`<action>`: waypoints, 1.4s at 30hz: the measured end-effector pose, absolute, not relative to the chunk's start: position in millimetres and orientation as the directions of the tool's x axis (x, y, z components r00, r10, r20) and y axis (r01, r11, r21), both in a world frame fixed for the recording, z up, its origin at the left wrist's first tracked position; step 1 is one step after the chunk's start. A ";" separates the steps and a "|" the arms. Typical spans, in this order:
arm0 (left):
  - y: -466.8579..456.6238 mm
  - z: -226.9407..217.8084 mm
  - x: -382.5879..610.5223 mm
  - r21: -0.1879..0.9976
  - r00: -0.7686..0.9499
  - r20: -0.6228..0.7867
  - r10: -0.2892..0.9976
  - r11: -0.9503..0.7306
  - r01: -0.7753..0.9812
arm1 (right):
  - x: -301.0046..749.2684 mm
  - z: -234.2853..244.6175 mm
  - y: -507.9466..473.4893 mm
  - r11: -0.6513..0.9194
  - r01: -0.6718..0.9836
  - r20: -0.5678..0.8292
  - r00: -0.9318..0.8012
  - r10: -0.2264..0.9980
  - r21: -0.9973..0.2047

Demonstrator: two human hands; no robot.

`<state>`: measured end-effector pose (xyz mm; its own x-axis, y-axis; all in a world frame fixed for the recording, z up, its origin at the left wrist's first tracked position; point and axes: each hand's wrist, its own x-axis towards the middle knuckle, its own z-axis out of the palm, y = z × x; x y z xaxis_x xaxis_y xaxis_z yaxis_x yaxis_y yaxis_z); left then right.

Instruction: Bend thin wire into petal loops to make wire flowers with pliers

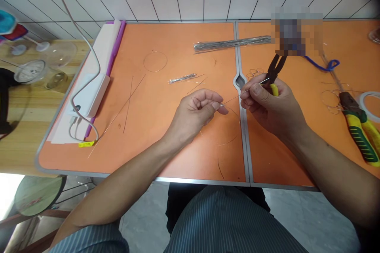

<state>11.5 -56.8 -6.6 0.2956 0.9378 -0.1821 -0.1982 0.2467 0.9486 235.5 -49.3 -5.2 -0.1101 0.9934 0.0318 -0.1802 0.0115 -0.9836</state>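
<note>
1. Head view: left hand [198,107] is closed, its fingertips pinching a thin straight silver wire [234,98] that spans between both hands.
2. Right hand [267,101] is closed around black yellow-handled pliers [274,72], whose jaws meet the wire.
3. Done: small bent wire rings [255,73] lie just beyond the right hand. Left: a bundle of straight silver wires [231,43] lies farther beyond, unbent.

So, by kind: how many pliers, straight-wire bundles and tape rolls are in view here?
Pliers: 2, dark yellow-handled pliers in the right hand, yellow-and-green-handled pliers lying at right.
Silver straight-wire bundles: 2, long bundle, short bundle.
White tape roll: 1.
Total: 5.
</note>
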 end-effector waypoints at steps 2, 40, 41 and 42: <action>-56.3 -7.6 10.9 0.949 0.302 -0.182 0.936 0.248 -0.195 | 236.4 -5.8 -48.1 0.001 -0.181 0.020 -0.108 0.994 -0.983; -56.2 -9.6 9.8 0.978 0.373 -0.142 0.917 0.187 -0.089 | 243.7 -6.2 -39.0 -0.119 -0.111 -0.094 -0.208 0.974 -0.987; -56.1 -9.8 10.1 0.979 0.381 -0.136 0.914 0.184 -0.092 | 243.4 -6.1 -38.5 -0.131 -0.127 -0.102 -0.218 0.971 -0.983; -55.9 -10.3 10.3 0.979 0.391 -0.133 0.911 0.183 -0.093 | 243.1 -5.6 -38.3 -0.147 -0.140 -0.113 -0.226 0.968 -0.979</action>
<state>10.3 -55.9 -10.3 0.3914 0.9105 -0.1335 -0.0932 0.1835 0.9786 243.1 -38.3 -5.6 -0.2260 0.9676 -0.1127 -0.1398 -0.1467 -0.9792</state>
